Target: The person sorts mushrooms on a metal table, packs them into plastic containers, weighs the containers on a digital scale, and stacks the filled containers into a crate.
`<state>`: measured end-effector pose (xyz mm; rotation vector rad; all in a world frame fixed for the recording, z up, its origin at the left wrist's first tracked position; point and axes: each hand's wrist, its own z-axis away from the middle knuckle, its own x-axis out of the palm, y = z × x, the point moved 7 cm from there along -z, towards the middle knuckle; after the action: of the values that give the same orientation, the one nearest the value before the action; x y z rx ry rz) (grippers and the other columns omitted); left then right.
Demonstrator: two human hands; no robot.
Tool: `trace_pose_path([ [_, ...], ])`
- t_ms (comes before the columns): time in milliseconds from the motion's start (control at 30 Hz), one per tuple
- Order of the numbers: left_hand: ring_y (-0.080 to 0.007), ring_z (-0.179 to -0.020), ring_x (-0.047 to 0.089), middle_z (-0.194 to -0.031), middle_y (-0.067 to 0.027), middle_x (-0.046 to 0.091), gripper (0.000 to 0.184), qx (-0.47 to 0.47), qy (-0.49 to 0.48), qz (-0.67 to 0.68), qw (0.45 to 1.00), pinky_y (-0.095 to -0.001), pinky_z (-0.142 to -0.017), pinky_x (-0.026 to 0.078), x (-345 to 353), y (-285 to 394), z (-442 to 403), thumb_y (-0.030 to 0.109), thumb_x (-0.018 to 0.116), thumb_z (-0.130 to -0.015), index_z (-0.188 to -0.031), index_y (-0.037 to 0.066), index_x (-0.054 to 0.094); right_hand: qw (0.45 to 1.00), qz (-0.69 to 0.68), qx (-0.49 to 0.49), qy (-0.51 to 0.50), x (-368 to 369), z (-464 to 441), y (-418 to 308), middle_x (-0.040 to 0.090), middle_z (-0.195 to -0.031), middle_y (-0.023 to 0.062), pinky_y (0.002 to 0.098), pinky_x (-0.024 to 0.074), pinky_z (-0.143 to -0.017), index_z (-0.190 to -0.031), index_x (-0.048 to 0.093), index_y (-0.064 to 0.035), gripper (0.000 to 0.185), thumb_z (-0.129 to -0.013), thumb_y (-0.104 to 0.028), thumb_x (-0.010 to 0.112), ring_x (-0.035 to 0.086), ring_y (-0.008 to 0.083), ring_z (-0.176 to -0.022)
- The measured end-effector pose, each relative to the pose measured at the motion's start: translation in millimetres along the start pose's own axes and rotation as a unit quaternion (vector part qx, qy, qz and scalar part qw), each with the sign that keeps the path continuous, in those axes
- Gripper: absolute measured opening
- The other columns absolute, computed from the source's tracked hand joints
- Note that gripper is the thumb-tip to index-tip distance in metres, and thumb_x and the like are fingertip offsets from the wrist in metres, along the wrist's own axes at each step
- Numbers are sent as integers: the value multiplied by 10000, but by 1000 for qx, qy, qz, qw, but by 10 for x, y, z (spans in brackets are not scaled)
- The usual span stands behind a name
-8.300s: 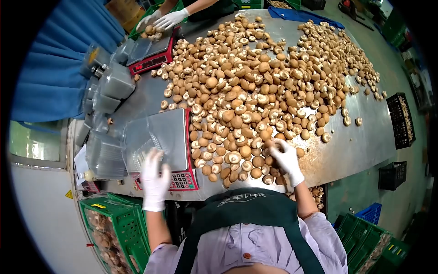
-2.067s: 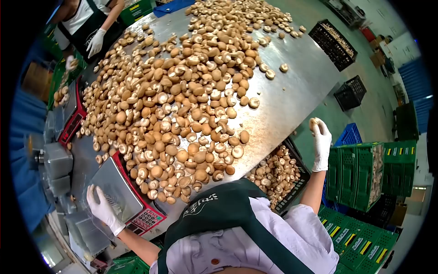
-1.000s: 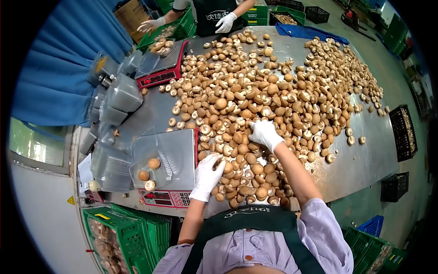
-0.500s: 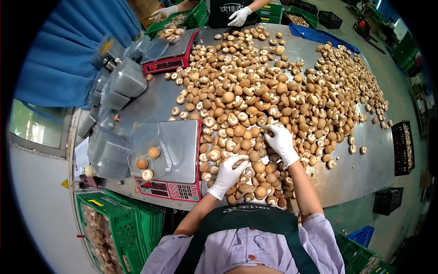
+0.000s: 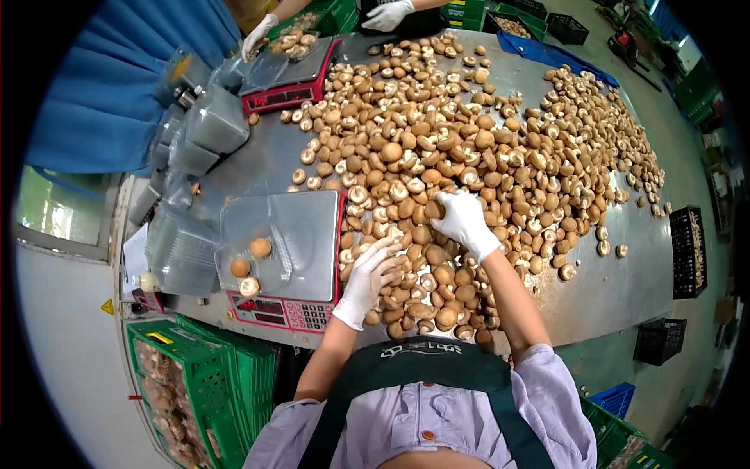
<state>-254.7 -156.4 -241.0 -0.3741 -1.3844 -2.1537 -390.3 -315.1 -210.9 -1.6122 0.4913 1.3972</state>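
Sorting of brown-capped mushrooms at a steel table point(image 5: 644, 258). The near scale point(image 5: 319, 234), red-edged with a metal platform, bears a clear plastic tray point(image 5: 284, 256) with three mushrooms point(image 5: 260, 248) at its left portion. The mushroom pile point(image 5: 500, 156) extends from just beside the near scale's right edge to well beyond it. The left hand point(image 5: 373, 275), gloved in white, lies just right of the near scale, fingers extended over the pile; whether it grips anything cannot be told. The right hand point(image 5: 462, 222), likewise gloved, is farther right of the near scale, thumb and fingers closed about a single mushroom point(image 5: 434, 209). Left of the near scale stand nested clear trays point(image 5: 183, 250); beyond it, a second scale point(image 5: 283, 95) and a co-worker's gloved hand point(image 5: 258, 37). Below and left of it, a green crate point(image 5: 215, 383) holds mushrooms.
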Motion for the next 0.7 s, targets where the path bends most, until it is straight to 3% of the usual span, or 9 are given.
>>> trace_pose_path([
  [67,-244,-1130,538,-1290,-114,503,556,-36,-70,103,992,-417,-924,472,107,-151,43,404,475,-941,-1382,88,354,992,-115,21,-55,-246,250,-176,609,-1041,164,437,478,-821,-1142,603,-145,490,-702,-343,683,600,310,-911],
  [200,-273,-1063,576,-1222,-146,546,513,-123,-113,275,947,-449,-858,502,271,-465,108,400,495,-933,-1321,70,439,959,-223,-171,-35,-303,751,-506,620,-1082,115,413,479,-848,-1213,556,-144,517,-755,-350,681,587,311,-962],
  [300,-250,-876,626,-1064,-98,614,364,-171,-59,252,951,-401,-746,537,37,-787,81,311,527,-934,-1199,62,542,985,-151,44,-73,0,788,-116,629,-1058,139,382,498,-819,-1182,572,-102,490,-770,-337,693,595,307,-978],
  [333,-219,-859,620,-1042,-96,619,264,-174,-51,233,955,-328,-703,524,19,-767,148,180,513,-919,-1128,37,585,993,-105,24,-49,168,802,-67,628,-1048,144,386,498,-813,-1169,577,-90,491,-764,-341,695,597,308,-973],
  [433,-230,-943,603,-1071,-118,607,249,-131,-59,169,975,-304,-725,518,-50,-734,196,117,504,-890,-1107,19,577,993,-110,32,23,417,832,-27,629,-1011,130,387,495,-825,-1141,589,-63,476,-766,-342,681,595,310,-984],
  [467,-216,-971,598,-1123,-127,593,353,-17,-57,-22,998,-291,-780,508,-10,-561,258,71,497,-824,-1163,-2,561,990,-131,42,16,437,835,-10,636,-1003,131,376,499,-815,-1145,591,-64,479,-767,-344,680,607,302,-956],
  [567,-201,-1002,589,-1171,-140,569,482,-102,-88,79,988,-286,-797,506,32,-494,259,72,506,-785,-1257,-29,498,944,-311,108,-29,395,868,65,661,-998,133,333,517,-769,-1154,599,-71,512,-760,-386,690,647,252,-867],
  [600,-204,-942,607,-1181,-157,561,626,-90,-103,75,988,-293,-745,518,88,-448,270,83,516,-763,-1361,-35,371,937,-331,113,-13,369,890,79,672,-1016,121,308,522,-741,-1165,599,-79,523,-761,-395,699,658,209,-832],
  [700,-210,-864,623,-1185,-166,560,693,-110,-223,147,957,-304,-686,523,285,-407,368,103,531,-780,-1405,-38,268,927,-358,-20,-111,116,1016,-306,663,-1054,120,312,515,-808,-1216,579,-113,569,-745,-391,734,646,222,-926],
])
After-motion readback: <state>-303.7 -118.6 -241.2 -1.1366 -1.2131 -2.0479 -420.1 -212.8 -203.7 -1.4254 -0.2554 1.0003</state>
